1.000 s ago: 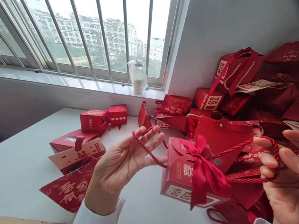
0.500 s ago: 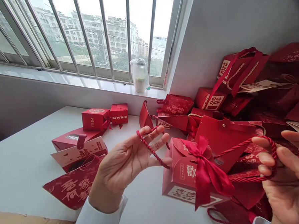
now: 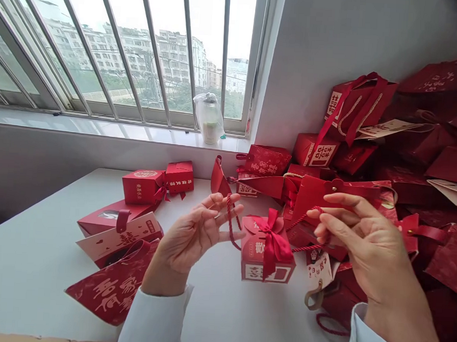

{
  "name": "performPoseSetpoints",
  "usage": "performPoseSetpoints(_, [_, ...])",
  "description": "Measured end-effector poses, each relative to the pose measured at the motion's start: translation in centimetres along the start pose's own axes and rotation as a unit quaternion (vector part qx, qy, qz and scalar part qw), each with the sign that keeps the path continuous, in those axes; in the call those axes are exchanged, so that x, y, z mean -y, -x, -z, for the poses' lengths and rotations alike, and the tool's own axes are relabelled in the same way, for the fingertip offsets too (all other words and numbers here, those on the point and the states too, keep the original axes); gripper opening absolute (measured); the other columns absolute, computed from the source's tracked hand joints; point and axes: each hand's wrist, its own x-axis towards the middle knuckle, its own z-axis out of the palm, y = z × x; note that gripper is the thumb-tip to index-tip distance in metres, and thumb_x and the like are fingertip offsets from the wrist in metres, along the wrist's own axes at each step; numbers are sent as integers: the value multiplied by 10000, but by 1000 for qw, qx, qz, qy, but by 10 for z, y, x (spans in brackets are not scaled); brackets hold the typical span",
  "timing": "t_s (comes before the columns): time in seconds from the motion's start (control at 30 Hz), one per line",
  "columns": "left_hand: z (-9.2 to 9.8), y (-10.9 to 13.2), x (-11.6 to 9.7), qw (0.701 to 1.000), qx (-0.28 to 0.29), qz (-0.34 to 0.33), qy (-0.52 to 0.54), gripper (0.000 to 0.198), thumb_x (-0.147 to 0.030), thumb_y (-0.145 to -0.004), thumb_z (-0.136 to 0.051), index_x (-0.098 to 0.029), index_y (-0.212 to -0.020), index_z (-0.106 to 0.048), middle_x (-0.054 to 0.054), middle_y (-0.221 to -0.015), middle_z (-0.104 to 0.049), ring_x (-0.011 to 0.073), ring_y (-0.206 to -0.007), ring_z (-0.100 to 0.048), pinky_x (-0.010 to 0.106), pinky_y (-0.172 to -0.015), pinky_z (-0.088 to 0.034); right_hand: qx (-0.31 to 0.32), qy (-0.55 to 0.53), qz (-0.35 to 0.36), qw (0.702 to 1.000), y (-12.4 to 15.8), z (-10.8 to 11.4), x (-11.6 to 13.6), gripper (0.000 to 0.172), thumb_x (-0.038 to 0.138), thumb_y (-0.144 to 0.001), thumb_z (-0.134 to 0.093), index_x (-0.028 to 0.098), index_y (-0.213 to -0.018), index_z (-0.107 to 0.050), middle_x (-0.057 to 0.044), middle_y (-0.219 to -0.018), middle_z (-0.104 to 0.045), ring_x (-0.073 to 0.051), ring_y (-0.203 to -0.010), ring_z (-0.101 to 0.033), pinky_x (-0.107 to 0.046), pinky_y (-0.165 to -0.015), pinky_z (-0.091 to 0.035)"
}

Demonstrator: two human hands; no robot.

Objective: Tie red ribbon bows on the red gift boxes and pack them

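A small red gift box (image 3: 253, 249) with a satin bow (image 3: 273, 237) and pale Chinese characters hangs between my hands, just above the white table. My left hand (image 3: 192, 240) holds one twisted red cord handle (image 3: 229, 219) looped over its bent fingers. On the other side, my right hand (image 3: 366, 237) pinches the second cord handle (image 3: 304, 248) between thumb and fingers. The box's front, with its white double-happiness panel, faces me.
At left on the table (image 3: 28, 267) lie several red boxes (image 3: 143, 187) and a triangular red box (image 3: 111, 292). A large pile of red gift bags (image 3: 362, 106) fills the right side. A bagged cup (image 3: 210, 121) stands on the windowsill by the barred window.
The box has moved away from me and slightly left, now turned more front-on. My right hand has come inward and closed into a pinch on its cord; my left still holds its loop.
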Motion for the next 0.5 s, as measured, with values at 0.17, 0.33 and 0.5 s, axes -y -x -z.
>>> performPoseSetpoints(0.17, [11, -10, 1, 979, -11, 1, -205, 86, -178, -798, -537, -186, -880, -562, 73, -1086, -593, 211, -957, -576, 396, -746, -521, 91, 196, -32, 976, -15, -16, -28, 186, 324, -751, -622, 213, -898, -591, 11, -721, -655, -128, -547, -609, -239, -529, -466])
performPoseSetpoints(0.33, [22, -10, 7, 764, -123, -24, -633, 193, -354, -855, -429, -197, -816, -534, 26, -812, -568, 184, -765, -541, 305, -689, -430, 135, 399, -64, 905, -21, -19, -42, 127, 169, -757, -469, 219, -788, -581, 13, -629, -632, -155, -589, -613, -257, -572, -426])
performPoseSetpoints(0.5, [26, -6, 16, 524, -194, 53, -828, 226, -295, -868, -359, -181, -934, -542, 110, -992, -545, 260, -940, -537, 358, -755, -425, 157, 592, -72, 787, -15, -15, -49, 258, 64, -717, -438, 215, -825, -616, -50, -831, -664, -215, -859, -608, -278, -662, -389])
